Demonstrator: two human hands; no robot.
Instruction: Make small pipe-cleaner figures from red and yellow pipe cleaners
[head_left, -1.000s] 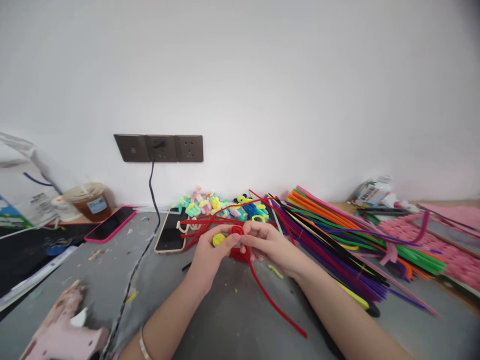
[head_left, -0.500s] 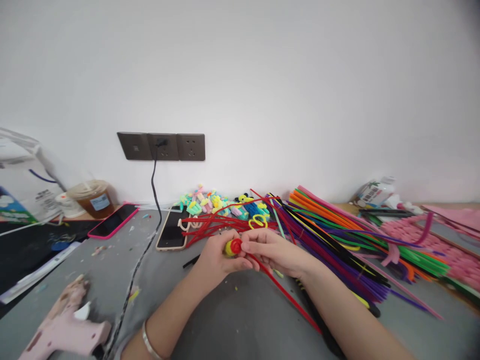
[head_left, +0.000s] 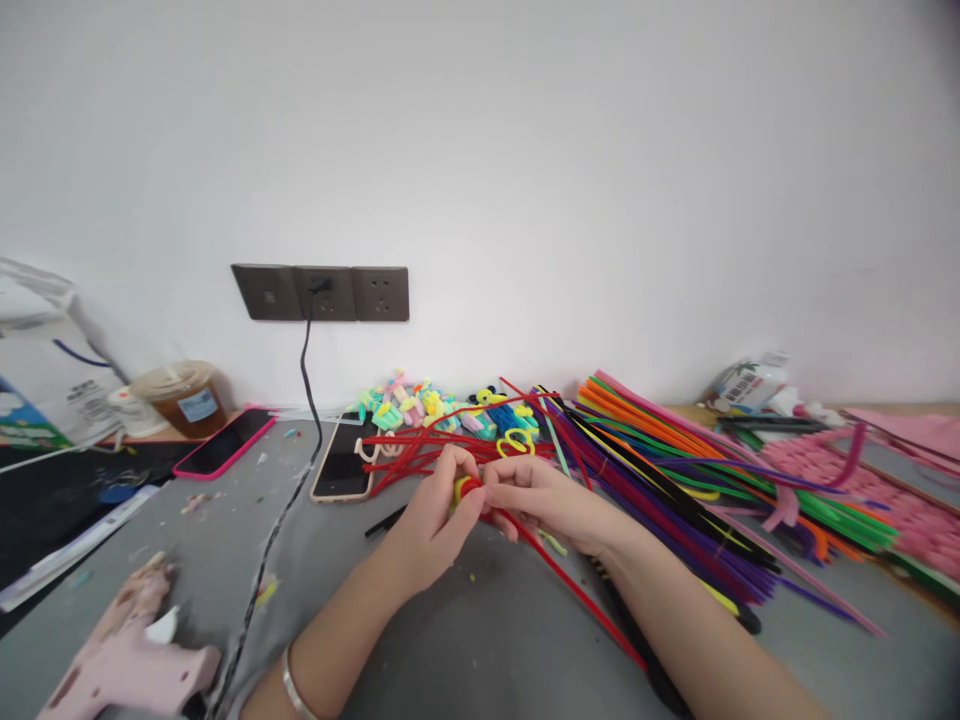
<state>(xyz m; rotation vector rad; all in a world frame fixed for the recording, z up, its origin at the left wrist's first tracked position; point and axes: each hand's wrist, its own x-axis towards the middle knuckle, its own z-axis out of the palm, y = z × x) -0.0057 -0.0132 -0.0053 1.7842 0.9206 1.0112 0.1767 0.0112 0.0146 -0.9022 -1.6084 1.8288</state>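
Note:
My left hand (head_left: 435, 515) and my right hand (head_left: 541, 500) meet over the grey table (head_left: 480, 640). Between their fingertips sits a small yellow and red coil (head_left: 466, 489) of pipe cleaner. My left fingers are curled round the coil. My right fingers pinch the red pipe cleaner (head_left: 577, 590) at the coil; its free end trails toward me past my right forearm. A loose bunch of red pipe cleaners (head_left: 420, 445) lies just behind my hands.
A large fan of coloured pipe cleaners (head_left: 675, 460) covers the right side. Small finished pieces (head_left: 435, 405) lie by the wall. Two phones (head_left: 341, 462) (head_left: 225, 443), a black cable (head_left: 277, 520), a pink glue gun (head_left: 120, 655) and a lidded drink cup (head_left: 180, 398) are on the left.
The red pipe cleaner's tail has swung from a curve to a straighter line toward me. My left fingers have shifted up round the coil, hiding most of the yellow part.

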